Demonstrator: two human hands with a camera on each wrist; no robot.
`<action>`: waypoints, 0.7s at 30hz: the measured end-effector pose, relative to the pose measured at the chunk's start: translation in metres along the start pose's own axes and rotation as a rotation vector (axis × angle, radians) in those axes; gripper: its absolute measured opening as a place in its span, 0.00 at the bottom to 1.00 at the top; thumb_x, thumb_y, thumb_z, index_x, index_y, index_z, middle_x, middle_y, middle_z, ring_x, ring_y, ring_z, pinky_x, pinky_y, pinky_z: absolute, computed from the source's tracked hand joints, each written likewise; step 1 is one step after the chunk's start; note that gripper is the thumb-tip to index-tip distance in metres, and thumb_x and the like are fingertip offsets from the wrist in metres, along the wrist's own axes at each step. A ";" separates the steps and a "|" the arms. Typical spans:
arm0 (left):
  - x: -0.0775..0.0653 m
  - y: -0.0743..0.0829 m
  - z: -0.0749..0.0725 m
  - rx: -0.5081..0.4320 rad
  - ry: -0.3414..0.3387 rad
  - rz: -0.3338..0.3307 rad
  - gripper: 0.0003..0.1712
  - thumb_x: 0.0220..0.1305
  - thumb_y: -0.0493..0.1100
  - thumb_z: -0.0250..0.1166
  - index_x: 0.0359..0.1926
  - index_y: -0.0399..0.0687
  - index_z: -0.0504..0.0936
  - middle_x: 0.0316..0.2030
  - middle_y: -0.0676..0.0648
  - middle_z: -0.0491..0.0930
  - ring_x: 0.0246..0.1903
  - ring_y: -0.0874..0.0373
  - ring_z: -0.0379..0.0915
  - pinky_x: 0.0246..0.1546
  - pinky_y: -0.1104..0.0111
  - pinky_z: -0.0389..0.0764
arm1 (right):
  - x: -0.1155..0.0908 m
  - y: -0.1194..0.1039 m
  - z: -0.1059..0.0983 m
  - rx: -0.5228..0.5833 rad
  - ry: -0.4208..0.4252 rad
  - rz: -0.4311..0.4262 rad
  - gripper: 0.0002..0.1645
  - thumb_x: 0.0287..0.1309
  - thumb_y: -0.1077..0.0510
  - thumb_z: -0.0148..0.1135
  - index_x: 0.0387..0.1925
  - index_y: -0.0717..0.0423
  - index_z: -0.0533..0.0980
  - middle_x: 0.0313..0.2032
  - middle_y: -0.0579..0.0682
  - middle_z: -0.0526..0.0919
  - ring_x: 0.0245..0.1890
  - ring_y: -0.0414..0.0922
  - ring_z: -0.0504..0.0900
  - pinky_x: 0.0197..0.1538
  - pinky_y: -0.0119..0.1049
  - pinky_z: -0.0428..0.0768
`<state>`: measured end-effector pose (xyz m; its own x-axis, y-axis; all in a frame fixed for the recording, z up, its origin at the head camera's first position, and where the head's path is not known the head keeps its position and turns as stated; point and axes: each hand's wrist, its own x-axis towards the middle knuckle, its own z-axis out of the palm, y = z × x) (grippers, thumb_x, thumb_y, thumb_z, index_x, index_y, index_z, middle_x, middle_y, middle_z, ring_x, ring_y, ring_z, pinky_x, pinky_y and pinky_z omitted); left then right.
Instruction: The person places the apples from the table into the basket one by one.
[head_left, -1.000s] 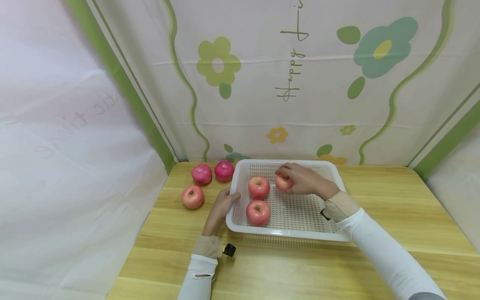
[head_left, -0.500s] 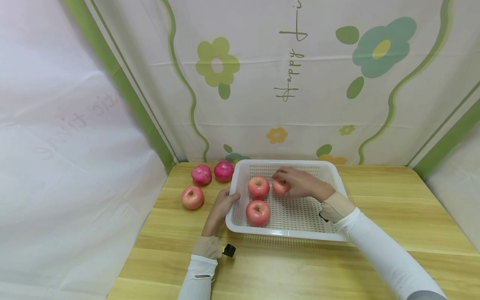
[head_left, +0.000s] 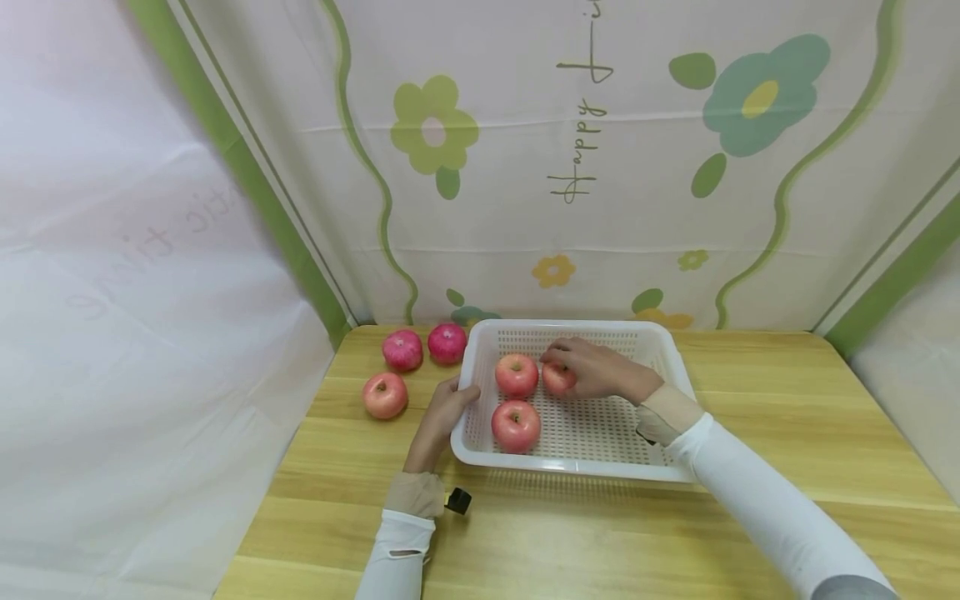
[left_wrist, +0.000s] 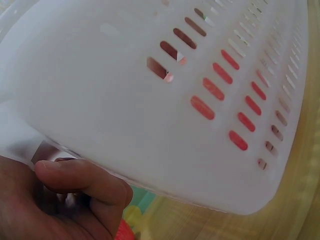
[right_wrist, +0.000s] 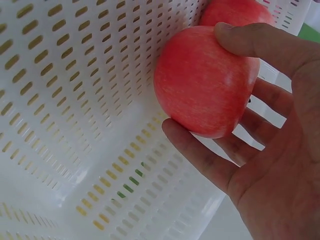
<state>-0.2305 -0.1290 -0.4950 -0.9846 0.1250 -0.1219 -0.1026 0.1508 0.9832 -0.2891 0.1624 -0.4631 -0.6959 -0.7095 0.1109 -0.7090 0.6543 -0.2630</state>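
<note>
A white slotted plastic basket point(head_left: 577, 467) stands on the wooden table. My left hand point(head_left: 441, 414) grips its left rim, with the thumb over the edge; the left wrist view shows the curled fingers point(left_wrist: 85, 175) at the basket wall. Inside the basket, my right hand point(head_left: 600, 371) holds a red apple point(head_left: 557, 379) between thumb and fingers. In the right wrist view that apple point(right_wrist: 205, 82) is clear of most cover, with another apple point(right_wrist: 235, 12) just behind it. Two apples sit at the basket's left side, a rear one point(head_left: 517, 375) and a front one point(head_left: 516, 426).
Left of the basket lie a paler apple point(head_left: 385, 395) and two round magenta fruits, one farther left point(head_left: 402, 350) and one nearer the basket point(head_left: 447, 342). A printed curtain point(head_left: 510, 208) hangs behind the table. Bare wood point(head_left: 787, 417) lies to the right.
My right hand has shifted left and slightly toward me with its apple, bringing it close to the rear apple in the basket. The left hand has stayed on the rim.
</note>
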 end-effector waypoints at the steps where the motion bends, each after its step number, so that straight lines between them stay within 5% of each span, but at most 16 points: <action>1: 0.000 0.000 0.000 0.001 0.002 -0.003 0.27 0.60 0.40 0.53 0.59 0.30 0.72 0.49 0.29 0.77 0.46 0.40 0.76 0.42 0.52 0.81 | 0.000 0.000 0.000 -0.003 0.003 -0.005 0.39 0.41 0.46 0.74 0.58 0.52 0.75 0.57 0.50 0.73 0.58 0.51 0.69 0.56 0.52 0.72; 21: -0.001 0.002 0.001 0.009 0.009 -0.030 0.26 0.61 0.40 0.53 0.58 0.30 0.73 0.49 0.30 0.77 0.45 0.42 0.77 0.42 0.53 0.82 | 0.000 -0.005 -0.001 -0.020 -0.023 -0.012 0.37 0.43 0.51 0.73 0.58 0.53 0.74 0.57 0.51 0.74 0.58 0.52 0.69 0.57 0.53 0.72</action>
<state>-0.2295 -0.1281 -0.4935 -0.9823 0.1112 -0.1505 -0.1314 0.1629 0.9779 -0.2855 0.1594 -0.4610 -0.6850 -0.7228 0.0912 -0.7192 0.6509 -0.2428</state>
